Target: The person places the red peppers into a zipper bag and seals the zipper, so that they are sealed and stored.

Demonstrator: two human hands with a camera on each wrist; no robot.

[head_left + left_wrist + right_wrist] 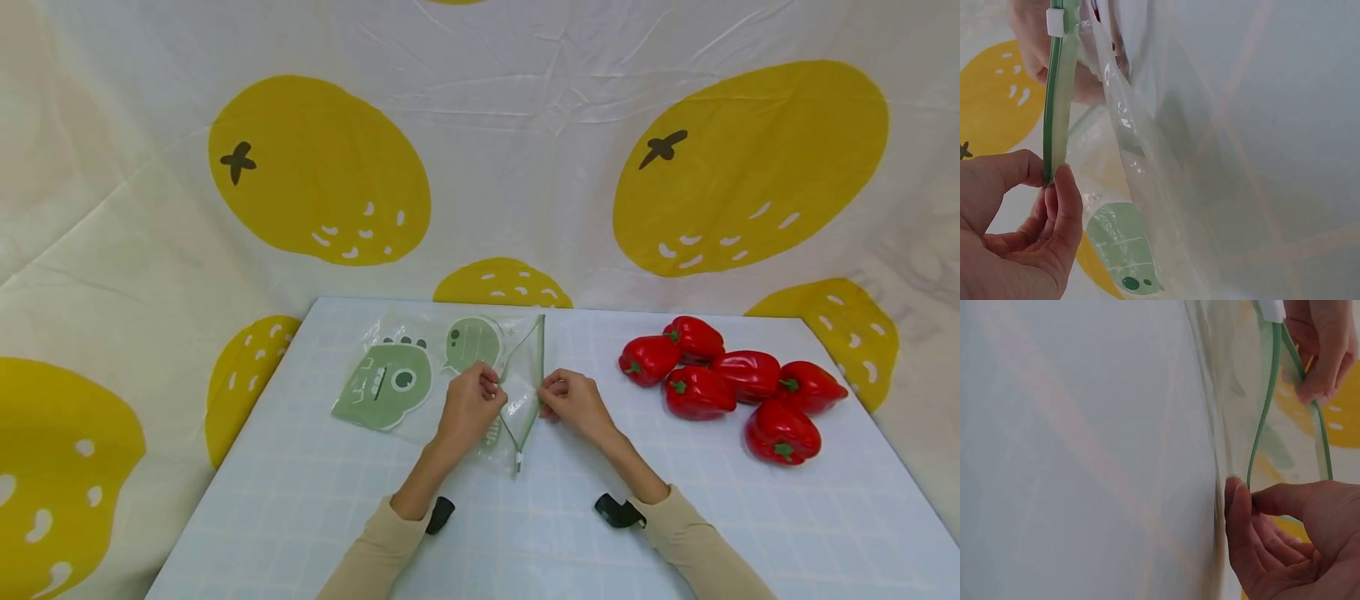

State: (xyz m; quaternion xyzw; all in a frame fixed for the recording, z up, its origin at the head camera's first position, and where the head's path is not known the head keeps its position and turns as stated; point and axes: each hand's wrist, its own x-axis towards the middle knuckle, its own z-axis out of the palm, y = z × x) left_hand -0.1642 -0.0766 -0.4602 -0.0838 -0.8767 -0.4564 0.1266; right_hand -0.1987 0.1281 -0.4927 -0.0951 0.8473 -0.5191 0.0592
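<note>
A clear zip bag [420, 429] printed with green dinosaurs lies on the table, its green-edged mouth spread apart toward the right. My left hand [472, 400] pinches one edge of the mouth between thumb and fingertips. The opposite edge is pinched by my right hand [572, 402]. A white slider [1055, 22] sits on the green zip strip [1051, 112], at the mouth's near end in the head view. In the right wrist view the two green strips stand apart, with a gap between them. Nothing but the bag's edges shows between my fingers.
Several red bell peppers [701, 393] lie grouped on the right of the white table [525, 542]. Behind the table hangs a cloth [517, 167] printed with yellow fruit. Dark wrist devices [618, 511] show beside both sleeves.
</note>
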